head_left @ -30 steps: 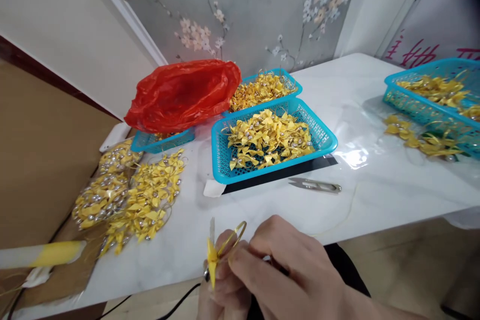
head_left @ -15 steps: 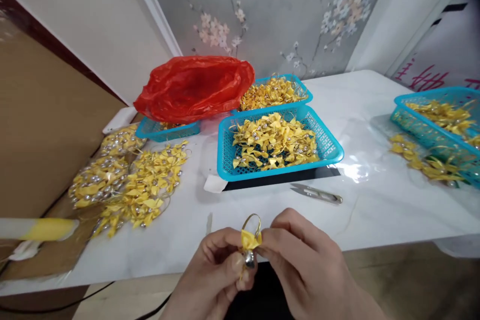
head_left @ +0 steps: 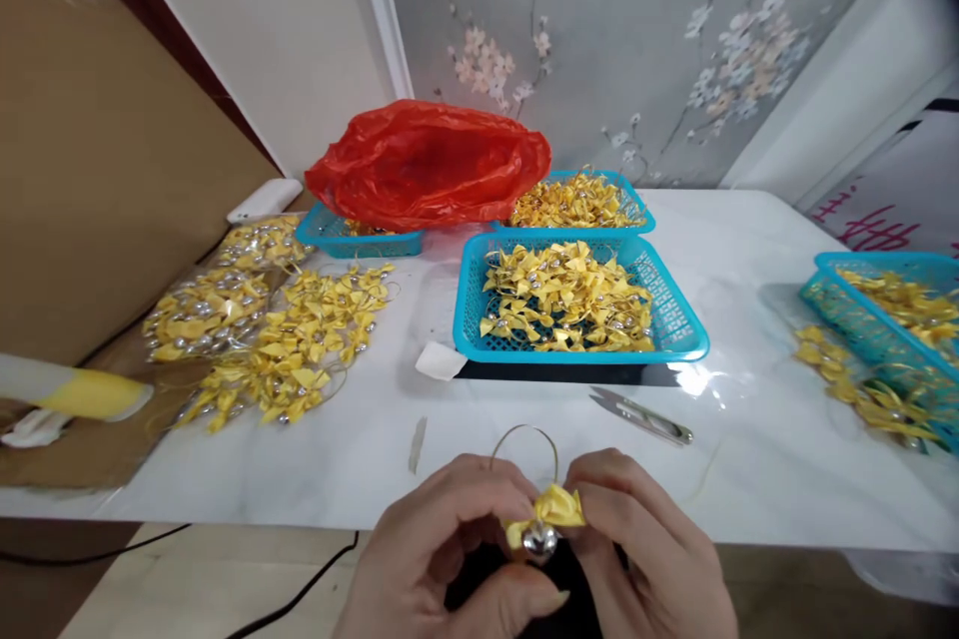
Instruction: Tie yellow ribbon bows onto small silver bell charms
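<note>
Between both hands, in front of the table edge, is a yellow ribbon bow [head_left: 560,505] with a shiny silver bell [head_left: 539,540] beneath it and a thin gold cord loop [head_left: 525,427] standing up above. My left hand [head_left: 439,544] pinches the bow's left side with its fingers, the thumb lower and apart from the bell. My right hand [head_left: 651,539] closes on the bow's right end, its fingertips partly hidden. Beyond the hands, thread snips [head_left: 644,416] lie on the white table [head_left: 756,459].
A blue basket [head_left: 584,356] of yellow bows stands ahead, with more baskets behind it and at right [head_left: 884,270]. A red plastic bag [head_left: 427,165] sits at the back. Piled bows [head_left: 307,329] and bagged bows [head_left: 206,315] lie at left.
The bow has turned and its ribbon shows wider. More of the cord loop stands clear. My left thumb has come down off the bell. The camera view has tilted and shifted.
</note>
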